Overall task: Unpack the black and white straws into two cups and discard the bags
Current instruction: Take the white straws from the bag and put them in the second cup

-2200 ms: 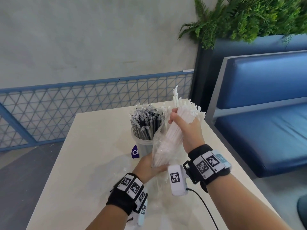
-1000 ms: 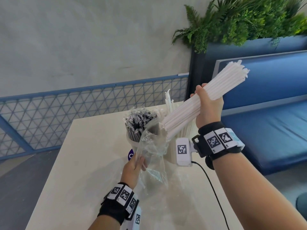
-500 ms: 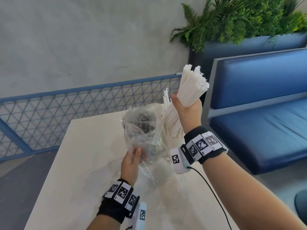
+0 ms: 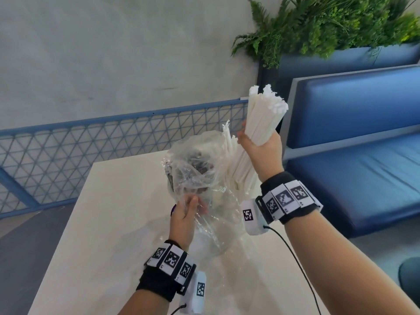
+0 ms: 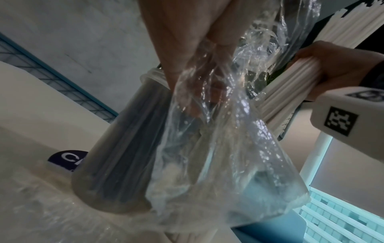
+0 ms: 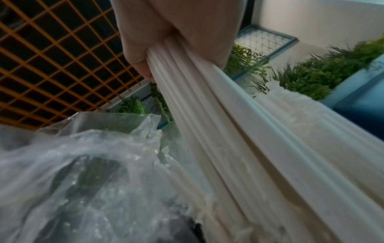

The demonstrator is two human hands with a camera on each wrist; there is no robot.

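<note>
My right hand [image 4: 256,144] grips a bundle of white straws [image 4: 263,119] nearly upright, above the far right part of the table; the grip shows close up in the right wrist view [image 6: 176,49]. Their lower ends reach down among other white straws [image 4: 228,142], whose cup is hidden. My left hand [image 4: 193,204] pinches an empty clear plastic bag [image 4: 195,169] and holds it up. Behind the bag stands a clear cup of black straws [image 5: 124,148], dimly seen through the plastic in the head view.
A second clear bag [image 4: 227,237] lies crumpled on the cream table [image 4: 109,223]. A purple label [image 5: 66,159] lies beside the black-straw cup. A blue bench [image 4: 354,160] runs along the right, a blue mesh railing [image 4: 91,142] behind, and plants [image 4: 329,26] above.
My right hand drew the white straws out of the bag, swung them up to the right, then turned them upright. My left hand raised the emptied bag in front of the black-straw cup.
</note>
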